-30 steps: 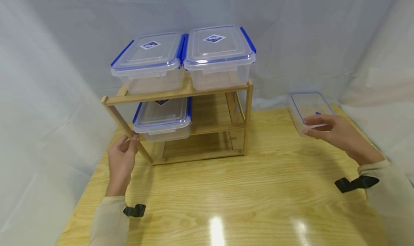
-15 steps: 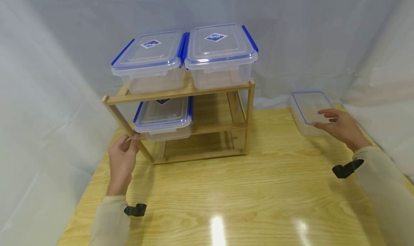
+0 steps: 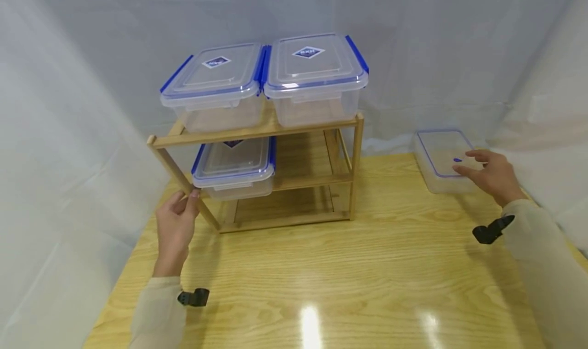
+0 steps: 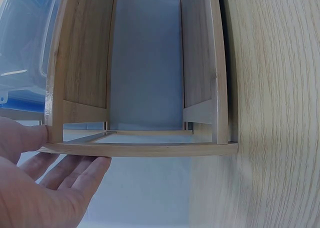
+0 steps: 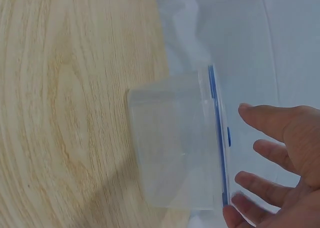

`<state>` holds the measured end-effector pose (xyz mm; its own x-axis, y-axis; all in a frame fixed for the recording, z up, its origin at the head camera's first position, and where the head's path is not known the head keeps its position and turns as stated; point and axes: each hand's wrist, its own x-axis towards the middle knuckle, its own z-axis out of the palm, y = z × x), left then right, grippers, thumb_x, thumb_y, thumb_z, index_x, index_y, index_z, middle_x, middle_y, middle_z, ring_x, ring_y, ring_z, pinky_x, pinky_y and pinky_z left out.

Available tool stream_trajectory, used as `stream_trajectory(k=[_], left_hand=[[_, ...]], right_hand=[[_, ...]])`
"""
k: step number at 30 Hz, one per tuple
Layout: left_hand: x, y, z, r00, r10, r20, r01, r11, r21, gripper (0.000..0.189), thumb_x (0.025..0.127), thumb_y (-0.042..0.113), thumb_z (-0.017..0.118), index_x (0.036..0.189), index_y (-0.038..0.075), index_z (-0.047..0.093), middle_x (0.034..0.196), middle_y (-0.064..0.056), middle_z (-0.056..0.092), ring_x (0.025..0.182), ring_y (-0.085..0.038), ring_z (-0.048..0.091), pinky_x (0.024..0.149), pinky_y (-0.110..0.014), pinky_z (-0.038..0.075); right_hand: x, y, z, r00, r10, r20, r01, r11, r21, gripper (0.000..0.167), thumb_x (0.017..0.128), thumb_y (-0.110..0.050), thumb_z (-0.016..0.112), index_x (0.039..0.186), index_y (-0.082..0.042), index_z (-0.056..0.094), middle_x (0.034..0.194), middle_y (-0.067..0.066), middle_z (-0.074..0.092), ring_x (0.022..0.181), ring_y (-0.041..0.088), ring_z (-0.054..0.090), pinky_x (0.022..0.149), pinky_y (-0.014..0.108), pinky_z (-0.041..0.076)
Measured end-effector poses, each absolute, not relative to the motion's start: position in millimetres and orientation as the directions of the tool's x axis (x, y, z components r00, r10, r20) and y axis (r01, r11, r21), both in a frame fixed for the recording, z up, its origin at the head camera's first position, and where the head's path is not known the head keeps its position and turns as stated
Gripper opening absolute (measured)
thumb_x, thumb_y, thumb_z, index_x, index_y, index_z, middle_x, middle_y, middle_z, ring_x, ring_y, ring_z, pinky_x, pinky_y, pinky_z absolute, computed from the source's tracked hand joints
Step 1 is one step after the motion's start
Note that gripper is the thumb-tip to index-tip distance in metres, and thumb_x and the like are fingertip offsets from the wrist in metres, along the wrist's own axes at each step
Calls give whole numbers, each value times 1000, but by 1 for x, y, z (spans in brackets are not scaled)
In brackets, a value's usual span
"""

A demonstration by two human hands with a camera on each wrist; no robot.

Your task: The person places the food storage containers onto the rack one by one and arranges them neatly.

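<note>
At the rack's front left post, my left hand [image 3: 175, 224] pinches the wooden rack [image 3: 285, 220], thumb on one side and fingers on the other; the left wrist view shows this hand [image 4: 55, 188] close up. My right hand [image 3: 496, 178] hovers by the right side of a clear plastic box [image 3: 443, 152] with a blue-edged lid, which stands on the table. In the right wrist view the fingers of that hand [image 5: 285, 168] are spread beside the lid, holding nothing. Whether the lower fingertips touch the lid, I cannot tell.
Two clear lidded boxes with blue clips, the left box [image 3: 213, 76] and the right box [image 3: 317, 66], sit on the rack's top. A third box [image 3: 234, 163] rests on the middle shelf's left side. Behind the wooden table [image 3: 285, 282] hangs a pale curtain [image 3: 413, 48].
My right hand has moved right and slightly away, from the table box's front left corner toward its right side. My left hand stays on the rack post.
</note>
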<state>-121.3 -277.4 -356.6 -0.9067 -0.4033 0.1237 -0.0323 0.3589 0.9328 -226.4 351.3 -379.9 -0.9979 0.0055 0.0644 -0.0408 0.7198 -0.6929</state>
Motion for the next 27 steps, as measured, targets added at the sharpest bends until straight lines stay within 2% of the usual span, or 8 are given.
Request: stream_trajectory(k=[7, 12, 16, 22, 25, 27], left_hand=[[-123, -278, -357, -907, -396, 144, -6, 354, 935, 45, 105, 34, 55, 142, 8, 59, 136, -17, 62, 128, -30, 58, 106, -46, 51], [-123, -278, -357, -908, -398, 134, -13, 347, 938, 46, 105, 35, 55, 143, 9, 58, 136, -18, 62, 128, -30, 58, 106, -46, 50], [-123, -277, -356, -908, -398, 135, -12, 345, 939, 45, 106, 33, 55, 143, 9, 58, 137, -18, 62, 128, -30, 58, 106, -45, 50], [-123, -277, -356, -906, -405, 126, -23, 344, 939, 46, 106, 34, 55, 143, 9, 58, 138, -17, 61, 129, -30, 58, 106, -45, 50], [-123, -277, -356, -906, -405, 124, -25, 344, 939, 46, 105, 35, 55, 144, 10, 58, 138, -16, 61, 129, -30, 58, 106, -45, 50], [-123, -278, -357, -907, -403, 125, -22, 342, 940, 46, 106, 35, 55, 144, 11, 57, 138, -16, 61, 129, -30, 58, 106, -45, 50]], right_hand=[[-231, 360, -383, -998, 45, 50, -4, 709, -705, 81, 101, -45, 62, 153, 9, 32, 152, 43, 27, 135, 62, 31, 99, 77, 39], [-234, 368, -388, -999, 48, 14, 22, 665, -747, 84, 100, -47, 60, 153, 10, 29, 157, 40, 17, 139, 61, 25, 102, 78, 34], [-233, 371, -387, -998, 56, -31, 59, 639, -767, 85, 101, -48, 59, 154, 10, 27, 156, 44, 14, 140, 61, 22, 102, 77, 35], [-233, 370, -384, -994, 0, -113, 95, 535, -840, 84, 103, -39, 60, 157, 10, 17, 161, 37, -2, 134, 61, 31, 107, 71, 36], [-234, 372, -384, -990, -40, -136, 95, 526, -845, 84, 103, -37, 61, 157, 10, 15, 163, 32, -8, 132, 58, 36, 107, 69, 36], [-234, 373, -384, -987, -60, -148, 92, 538, -838, 85, 103, -37, 62, 158, 9, 16, 164, 30, -10, 124, 42, 51, 106, 65, 42]])
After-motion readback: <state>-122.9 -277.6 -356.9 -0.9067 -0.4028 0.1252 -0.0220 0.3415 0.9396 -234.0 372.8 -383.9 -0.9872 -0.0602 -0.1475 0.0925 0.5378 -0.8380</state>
